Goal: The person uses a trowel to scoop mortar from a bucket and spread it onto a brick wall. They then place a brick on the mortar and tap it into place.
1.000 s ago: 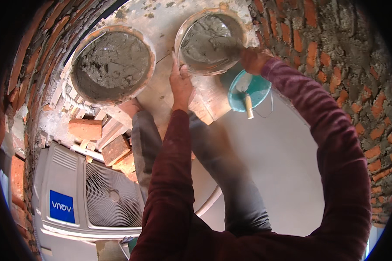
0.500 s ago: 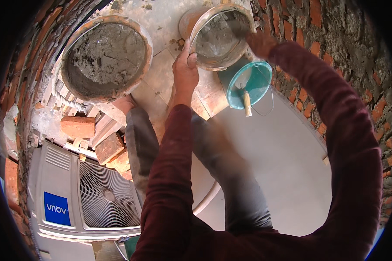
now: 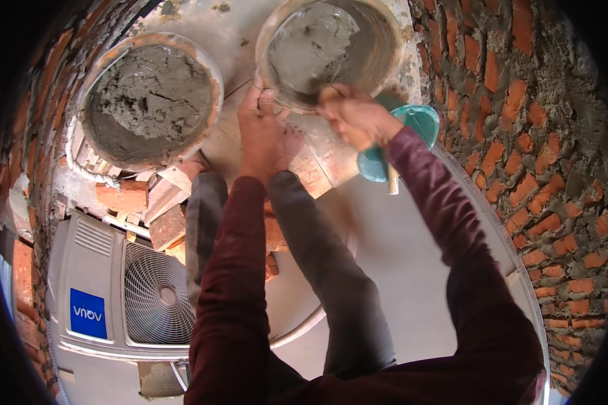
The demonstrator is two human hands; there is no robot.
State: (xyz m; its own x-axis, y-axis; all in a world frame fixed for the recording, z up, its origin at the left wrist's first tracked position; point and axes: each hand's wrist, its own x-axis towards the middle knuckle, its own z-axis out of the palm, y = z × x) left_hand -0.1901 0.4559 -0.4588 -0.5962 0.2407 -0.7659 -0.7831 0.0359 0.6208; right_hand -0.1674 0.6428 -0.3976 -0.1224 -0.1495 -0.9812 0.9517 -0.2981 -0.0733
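My left hand (image 3: 262, 118) grips the lower-left rim of the right-hand mortar bucket (image 3: 321, 37) with curled fingers. My right hand (image 3: 354, 115) is closed on a tool handle (image 3: 331, 93) at that bucket's near rim; the tool's working end is dark and hard to make out. Grey wet mortar lies inside. Partly behind my right hand is a teal bucket (image 3: 422, 121) with a wooden-handled tool (image 3: 393, 182) in it. A second, fuller bucket of mortar (image 3: 149, 101), with a rope handle, stands to the left.
A rough brick-and-mortar wall (image 3: 527, 169) rises on the right, another (image 3: 31, 169) on the left. Loose bricks (image 3: 122, 197) and wood strips lie below the left bucket. An air-conditioner outdoor unit (image 3: 118, 290) is at lower left. My legs are over a pale ledge (image 3: 412, 283).
My right hand has swung from the right bucket's far side down to its near rim, toward me. My left hand stays on the rim, shifted slightly left with the bucket.
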